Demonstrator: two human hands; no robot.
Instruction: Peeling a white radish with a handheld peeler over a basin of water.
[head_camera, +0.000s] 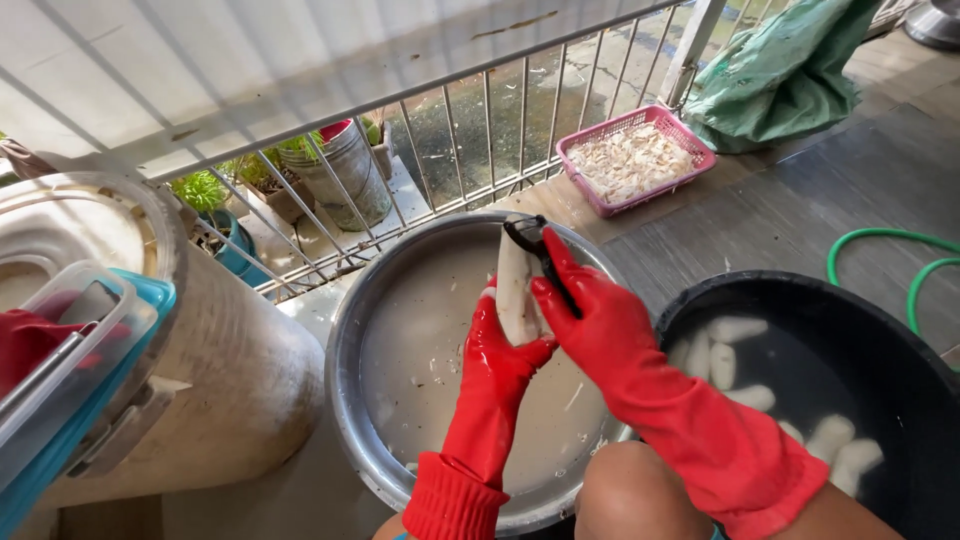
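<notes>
Steel-grey and round, a wide metal basin (372, 330) fills the frame's centre, holding murky water and floating scraps. At lower right, a black tub (880, 330) holds peeled white roots (735, 328) in water. At upper right, a pink basket (680, 130) carries pale peelings. Above the basin, the left hand (497, 352) in a red glove has its grip clamped on a white root (516, 285), while the right hand (590, 310) grips a black peeler (527, 235) against its top.

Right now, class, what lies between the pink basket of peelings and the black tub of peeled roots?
In the head view, only bare dark floor lies between the pink basket and the black tub; the green hose curls off to the side.
</notes>
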